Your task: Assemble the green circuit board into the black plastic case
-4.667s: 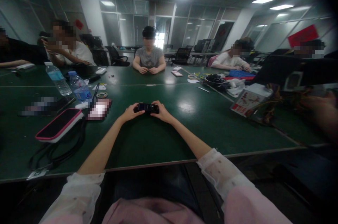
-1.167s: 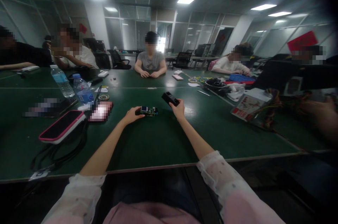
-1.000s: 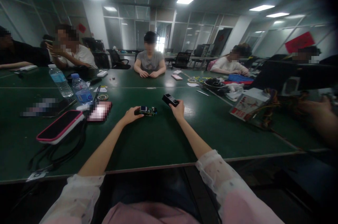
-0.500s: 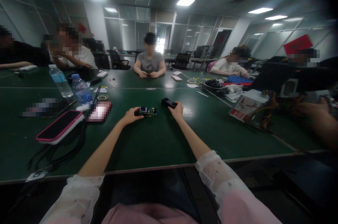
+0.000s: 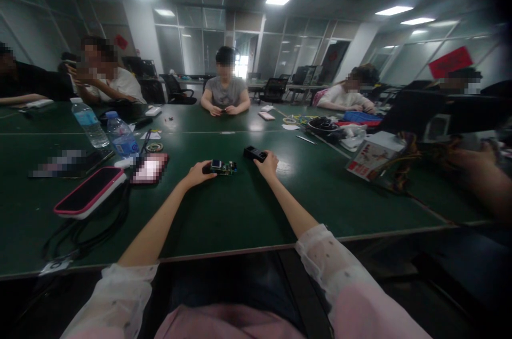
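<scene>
Head view, from the left: on the green table (image 5: 240, 216) lie a dark phone (image 5: 96, 160), partly blurred, and nearer the edge a pink-rimmed case (image 5: 90, 192) with black cords beside it. Behind them stand two bottles (image 5: 90, 124), then a pinkish phone (image 5: 160, 168) with a tape roll (image 5: 154, 147) just beyond it. Near the middle, the left hand (image 5: 197, 173) grips the left end of a small circuit board (image 5: 226, 169), thumb on the near side, screen facing up; whether the board touches the table I cannot tell. Right of it, well apart from the board, the right hand (image 5: 269, 165) grasps the near end of a black shell (image 5: 252, 153), which points away to the left. Further right are a pen (image 5: 306, 139), a tilted metal box (image 5: 374, 158) with bundled wires (image 5: 406, 163), and another person's blurred hand (image 5: 476, 166).
</scene>
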Motion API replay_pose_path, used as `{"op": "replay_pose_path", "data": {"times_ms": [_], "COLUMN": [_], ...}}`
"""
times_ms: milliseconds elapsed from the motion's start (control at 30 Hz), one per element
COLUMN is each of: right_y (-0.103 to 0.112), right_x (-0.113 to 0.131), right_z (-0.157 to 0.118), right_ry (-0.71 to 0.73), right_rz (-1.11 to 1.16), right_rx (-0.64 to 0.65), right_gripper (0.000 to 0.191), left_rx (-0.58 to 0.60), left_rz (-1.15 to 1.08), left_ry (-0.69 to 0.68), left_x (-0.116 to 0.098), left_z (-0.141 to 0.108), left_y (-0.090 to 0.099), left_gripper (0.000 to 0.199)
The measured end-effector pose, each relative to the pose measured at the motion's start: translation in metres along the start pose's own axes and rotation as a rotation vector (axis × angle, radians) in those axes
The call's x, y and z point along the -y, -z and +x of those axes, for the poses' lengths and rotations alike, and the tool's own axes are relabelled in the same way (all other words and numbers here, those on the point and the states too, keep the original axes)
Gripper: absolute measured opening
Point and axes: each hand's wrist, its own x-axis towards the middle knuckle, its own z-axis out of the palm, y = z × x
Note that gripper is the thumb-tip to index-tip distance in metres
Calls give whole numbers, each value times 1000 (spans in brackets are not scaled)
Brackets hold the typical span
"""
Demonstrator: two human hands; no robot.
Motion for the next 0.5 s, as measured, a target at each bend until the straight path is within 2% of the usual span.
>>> {"op": "replay_pose_path", "data": {"times_ms": [500], "right_y": [-1], "right_x": [-4], "right_z": [0], "right_ry": [-8], "right_rz": [13], "right_rx": [39], "right_gripper": [52], "left_rx": [14], "left_rz": [1], "left_ry": [-20], "left_x": [12], "left_z": [5], "left_y": [-3], "left_gripper": [57]}}
